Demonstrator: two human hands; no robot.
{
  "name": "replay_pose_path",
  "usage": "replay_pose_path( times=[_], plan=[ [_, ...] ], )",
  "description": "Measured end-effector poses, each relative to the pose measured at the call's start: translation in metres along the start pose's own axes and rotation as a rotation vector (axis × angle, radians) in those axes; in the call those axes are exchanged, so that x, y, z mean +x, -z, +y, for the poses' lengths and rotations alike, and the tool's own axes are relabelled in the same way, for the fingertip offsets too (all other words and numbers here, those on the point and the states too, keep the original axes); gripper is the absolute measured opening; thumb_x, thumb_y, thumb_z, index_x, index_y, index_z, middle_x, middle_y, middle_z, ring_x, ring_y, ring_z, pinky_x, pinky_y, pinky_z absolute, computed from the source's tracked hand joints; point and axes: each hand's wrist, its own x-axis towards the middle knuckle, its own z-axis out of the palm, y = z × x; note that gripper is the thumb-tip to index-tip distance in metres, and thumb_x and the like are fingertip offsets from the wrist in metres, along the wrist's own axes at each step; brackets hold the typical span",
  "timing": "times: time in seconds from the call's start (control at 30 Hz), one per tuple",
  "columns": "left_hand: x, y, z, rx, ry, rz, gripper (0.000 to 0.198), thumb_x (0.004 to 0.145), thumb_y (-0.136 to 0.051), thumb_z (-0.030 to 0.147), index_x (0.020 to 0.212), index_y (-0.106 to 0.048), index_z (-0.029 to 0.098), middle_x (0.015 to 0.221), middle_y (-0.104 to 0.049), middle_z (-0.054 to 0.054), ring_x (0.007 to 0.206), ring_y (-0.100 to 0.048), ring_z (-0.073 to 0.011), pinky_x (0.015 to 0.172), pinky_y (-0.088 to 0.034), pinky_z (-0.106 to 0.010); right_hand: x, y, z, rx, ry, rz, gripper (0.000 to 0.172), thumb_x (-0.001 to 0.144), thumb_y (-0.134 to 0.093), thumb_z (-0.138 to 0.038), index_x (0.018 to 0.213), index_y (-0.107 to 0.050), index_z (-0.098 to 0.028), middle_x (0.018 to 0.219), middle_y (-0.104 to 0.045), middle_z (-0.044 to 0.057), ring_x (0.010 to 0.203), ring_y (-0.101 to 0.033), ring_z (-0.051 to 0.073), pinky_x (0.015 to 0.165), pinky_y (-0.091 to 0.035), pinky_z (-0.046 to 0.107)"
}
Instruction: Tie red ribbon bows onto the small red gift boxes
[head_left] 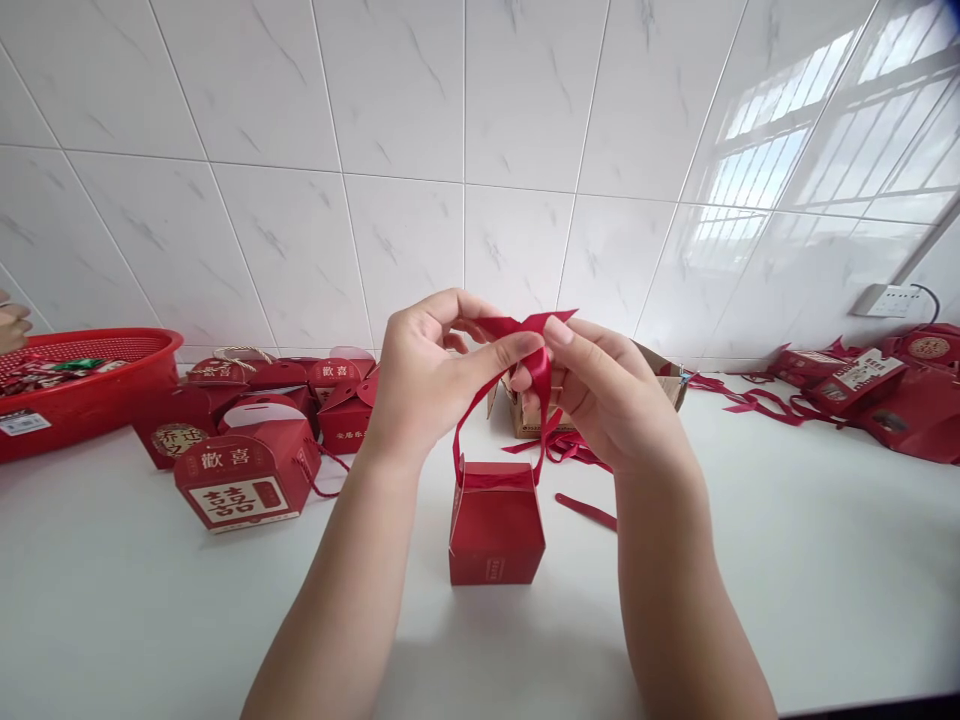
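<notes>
A small red gift box stands upright on the white table, between my forearms. Red ribbon runs up from both sides of its top to my hands. My left hand pinches the ribbon between thumb and fingers above the box. Close beside it, my right hand also grips the ribbon, thumb against fingers, the two thumbs nearly touching. Two pointed ribbon ends stick out above the fingers. Where the strands cross is partly hidden by my fingers. A thin red strip lies to the right of the box.
Several red gift boxes with cord handles stand at the left, near a red plastic basket of wrapped sweets. A person's hand shows at the far left. Behind my hands is a cardboard box; flat red boxes and ribbons lie right.
</notes>
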Motion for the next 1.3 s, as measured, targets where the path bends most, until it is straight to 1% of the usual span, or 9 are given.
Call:
replay_pose_path(
  times=[0.17,0.33,0.53,0.67,0.8,0.9,1.0,1.1,1.3],
  plan=[
    [0.0,0.003,-0.001,0.177,-0.25,0.008,0.02,0.062,-0.08,0.028,0.058,-0.061,0.025,0.062,-0.059,0.001,0.068,-0.058,-0.0177,0.065,-0.044,-0.036,0.002,0.0,0.003,0.007,0.024,0.068,0.041,0.075,-0.06,-0.059,0.073,-0.065,-0.018,0.066,-0.066,0.003,0.053,-0.059,0.012,0.048,-0.047,0.025],
    [-0.003,0.008,0.004,0.228,-0.285,-0.071,0.01,0.065,-0.078,0.024,0.068,-0.07,0.029,0.073,-0.063,0.0,0.074,-0.06,-0.0184,0.068,-0.047,-0.035,0.006,0.005,0.008,0.033,0.046,0.137,0.034,0.078,-0.061,-0.052,0.075,-0.068,-0.019,0.069,-0.066,0.002,0.058,-0.06,0.012,0.055,-0.05,0.026],
    [-0.005,0.011,0.005,0.241,-0.178,-0.15,0.009,0.066,-0.074,0.017,0.065,-0.07,0.025,0.081,-0.065,-0.001,0.074,-0.062,-0.0161,0.066,-0.049,-0.03,0.011,0.01,0.012,0.064,0.026,0.097,0.027,0.076,-0.066,-0.046,0.074,-0.07,-0.02,0.072,-0.066,0.002,0.065,-0.061,0.013,0.066,-0.052,0.028],
    [-0.005,0.015,0.001,0.313,-0.174,-0.267,0.018,0.072,-0.061,0.008,0.06,-0.061,0.022,0.08,-0.066,0.0,0.074,-0.063,-0.0154,0.068,-0.049,-0.029,0.01,0.016,0.014,0.048,0.034,0.045,0.023,0.077,-0.067,-0.043,0.076,-0.07,-0.02,0.07,-0.066,0.001,0.063,-0.06,0.012,0.065,-0.052,0.028],
    [-0.006,0.017,0.001,0.286,-0.1,-0.276,0.019,0.071,-0.054,0.004,0.069,-0.052,0.022,0.081,-0.066,0.0,0.073,-0.064,-0.0152,0.06,-0.047,-0.027,0.003,0.024,0.011,-0.147,0.105,-0.055,0.023,0.08,-0.064,-0.042,0.082,-0.071,-0.02,0.067,-0.066,0.003,0.064,-0.061,0.015,0.058,-0.05,0.029],
    [-0.006,0.018,0.002,0.265,-0.057,-0.245,0.02,0.07,-0.059,0.006,0.078,-0.054,0.024,0.084,-0.066,-0.001,0.07,-0.064,-0.0155,0.057,-0.047,-0.026,-0.001,0.027,0.009,-0.37,0.219,-0.118,0.016,0.082,-0.063,-0.034,0.078,-0.072,-0.021,0.072,-0.067,0.004,0.074,-0.062,0.018,0.065,-0.051,0.032],
    [-0.006,0.018,0.002,0.233,-0.026,-0.231,0.021,0.071,-0.065,0.013,0.086,-0.057,0.025,0.084,-0.066,-0.002,0.067,-0.064,-0.0157,0.054,-0.047,-0.026,-0.001,0.024,0.01,-0.546,0.346,-0.042,0.015,0.084,-0.06,-0.026,0.076,-0.073,-0.022,0.082,-0.068,0.004,0.082,-0.062,0.019,0.074,-0.051,0.034],
    [-0.005,0.02,0.004,0.212,0.007,-0.282,0.022,0.071,-0.07,0.022,0.091,-0.061,0.024,0.081,-0.068,-0.003,0.068,-0.064,-0.0163,0.055,-0.048,-0.026,0.002,0.02,0.014,-0.624,0.448,0.062,0.016,0.085,-0.058,-0.022,0.083,-0.074,-0.024,0.092,-0.068,0.004,0.086,-0.063,0.019,0.074,-0.052,0.034],
    [-0.003,0.022,0.008,0.231,0.094,-0.299,0.025,0.085,-0.054,0.033,0.105,-0.064,0.022,0.075,-0.069,-0.004,0.05,-0.056,-0.0115,0.049,-0.047,-0.025,0.004,0.02,0.015,-0.658,0.505,0.139,0.017,0.085,-0.057,-0.02,0.086,-0.074,-0.023,0.094,-0.069,0.004,0.087,-0.064,0.019,0.075,-0.055,0.034]
  ],
)
